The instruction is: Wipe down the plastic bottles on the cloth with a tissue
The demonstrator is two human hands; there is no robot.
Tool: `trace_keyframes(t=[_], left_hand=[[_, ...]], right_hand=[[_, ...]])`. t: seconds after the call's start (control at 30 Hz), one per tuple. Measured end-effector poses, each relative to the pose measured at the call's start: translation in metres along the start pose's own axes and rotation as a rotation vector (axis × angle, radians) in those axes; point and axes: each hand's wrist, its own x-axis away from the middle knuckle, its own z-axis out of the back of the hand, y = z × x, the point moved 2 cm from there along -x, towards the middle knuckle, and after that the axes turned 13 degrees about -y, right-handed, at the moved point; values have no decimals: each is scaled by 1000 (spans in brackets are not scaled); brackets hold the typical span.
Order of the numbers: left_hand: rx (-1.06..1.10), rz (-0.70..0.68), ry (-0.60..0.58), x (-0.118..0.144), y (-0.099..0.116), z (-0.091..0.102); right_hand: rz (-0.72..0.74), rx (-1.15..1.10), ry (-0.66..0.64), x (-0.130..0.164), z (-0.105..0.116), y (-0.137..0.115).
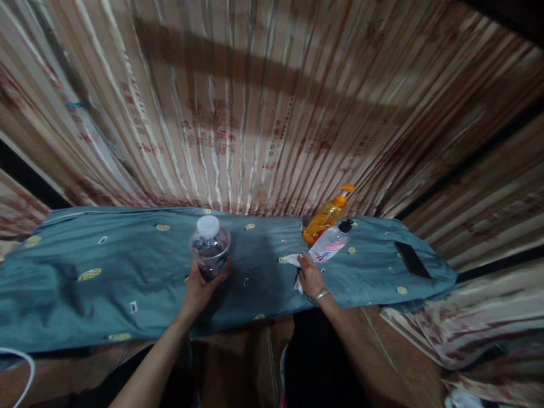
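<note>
My left hand (204,285) is wrapped round the lower part of a clear plastic jar (211,246) with a white lid, held upright over the cloth-covered surface. In my right hand (311,277) is a crumpled white tissue (293,260), pinched between the fingers, with part of it hanging below. Just beyond that hand is a clear bottle (329,243) with a pink label and black cap. Behind it is an orange pump bottle (326,220) of amber liquid. Whether the jar touches the cloth I cannot tell.
A teal cloth (144,266) with yellow pineapple prints covers the long narrow surface. A dark phone (412,260) lies toward its right end. Pleated patterned curtains (255,113) hang along the back and sides. A white cable (29,368) curves at the lower left.
</note>
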Motion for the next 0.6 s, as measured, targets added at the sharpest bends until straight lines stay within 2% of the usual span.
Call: trace_keyframes(t=[0.07, 0.17, 0.27, 0.37, 0.43, 0.5, 0.6], left_hand=[[-2, 11, 4, 0, -2, 0], [0, 11, 20, 0, -5, 3], [5, 1, 56, -3, -8, 13], [-6, 9, 123, -9, -11, 29], [-13, 23, 173, -13, -12, 40], [-10, 34, 206, -18, -13, 48], [8, 32, 220, -23, -14, 52]], right_hand=[[-37, -2, 24, -32, 7, -7], [-59, -12, 43, -85, 1, -39], [-12, -26, 31, -131, -21, -88], [122, -39, -29, -153, -51, -146], [249, -47, -85, -149, -72, -184], [373, -49, -148, -128, -90, -214], [560, -45, -257, -70, -104, -229]])
